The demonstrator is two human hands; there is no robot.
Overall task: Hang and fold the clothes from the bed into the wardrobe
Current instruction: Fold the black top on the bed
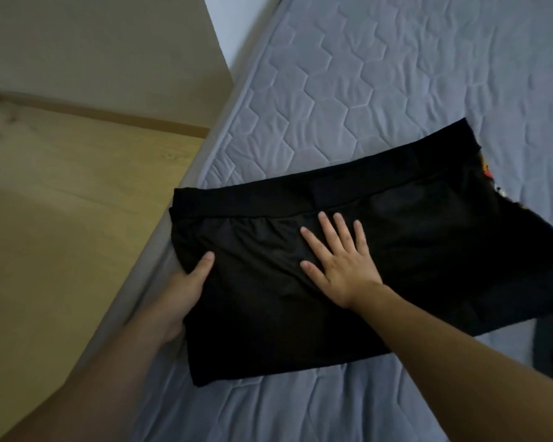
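Item: black, smooth-fabric garment with a broad waistband (316, 275), apparently shorts or a skirt. Location: spread flat on the grey quilted mattress of the bed (380, 74), near the bed's left edge, waistband on the far side from the person. Its right part runs toward the frame edge, where a patch of bright printed fabric (487, 173) shows beside it; whether that belongs to the same garment or to another cannot be told.

Left hand (186, 291): at the garment's left edge by the side of the bed, thumb lying on top of the cloth, remaining fingers hidden beneath or behind the fabric. It appears to pinch the edge, though the grip itself is not fully visible.

Right hand (336, 256): flat, fingers straight and spread, palm pressing down on the middle of the garment just below the waistband. It holds nothing.

Surroundings: pale wooden floor (61, 202) and beige wall (93, 43) left of the bed. No wardrobe in view.

Progress, as judged: early for this piece. The garment looks smoothed out or partly folded, still on the bed. Remaining: complete the fold, carry it to the wardrobe, and attend to any other clothes.
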